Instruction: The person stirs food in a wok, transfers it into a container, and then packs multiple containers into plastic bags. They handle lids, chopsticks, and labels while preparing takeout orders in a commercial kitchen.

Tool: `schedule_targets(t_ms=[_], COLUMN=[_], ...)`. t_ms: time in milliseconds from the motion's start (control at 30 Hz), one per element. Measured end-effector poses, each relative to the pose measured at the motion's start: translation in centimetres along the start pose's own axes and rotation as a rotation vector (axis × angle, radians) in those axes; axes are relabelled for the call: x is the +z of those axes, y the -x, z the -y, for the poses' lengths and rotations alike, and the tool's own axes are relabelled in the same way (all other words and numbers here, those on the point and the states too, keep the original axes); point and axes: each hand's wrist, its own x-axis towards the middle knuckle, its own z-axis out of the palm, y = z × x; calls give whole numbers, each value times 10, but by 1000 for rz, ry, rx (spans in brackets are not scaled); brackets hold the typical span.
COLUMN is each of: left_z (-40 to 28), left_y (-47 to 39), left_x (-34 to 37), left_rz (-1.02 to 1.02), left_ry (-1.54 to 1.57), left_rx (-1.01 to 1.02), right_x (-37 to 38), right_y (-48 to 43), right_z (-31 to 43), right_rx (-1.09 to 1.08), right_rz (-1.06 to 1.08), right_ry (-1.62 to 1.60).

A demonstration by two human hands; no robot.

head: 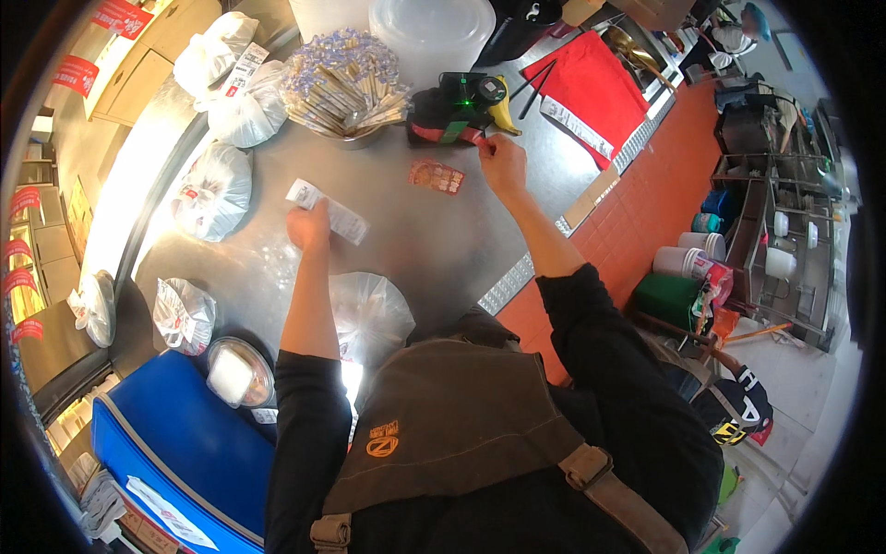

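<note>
My left hand (309,223) holds a printed paper slip (346,220) over the steel counter (443,242). The fingers of my right hand (503,165) are pinched at the end of a red strip (477,136) on a black dispenser-like device (453,104) with a green light. Just left of that hand, a red printed card (436,176) lies flat on the counter. Behind the device shows a banana (505,114). Below my left forearm stands a tied clear plastic bag (374,311), partly hidden by the arm.
Tied white bags (214,190) line the counter's left side. A metal bowl (353,138) holds many wrapped chopsticks (342,83). Red bags (588,90) lie at the right edge. A blue insulated bag (187,415) stands lower left, beside a round food container (242,374). Other people (734,405) are at right.
</note>
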Motion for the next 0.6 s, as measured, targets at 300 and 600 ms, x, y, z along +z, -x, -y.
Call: schedule_targets(t_ms=[300, 600], left_z=[-28, -17], left_y=[82, 165], left_x=[-72, -121], left_rz=[738, 729], left_ry=[1023, 1091], left_rx=[-201, -260], right_x=[-46, -59], right_y=[102, 164], right_z=[99, 198], right_rx=[799, 763], right_rz=[679, 831], right_ry=[-1278, -1315])
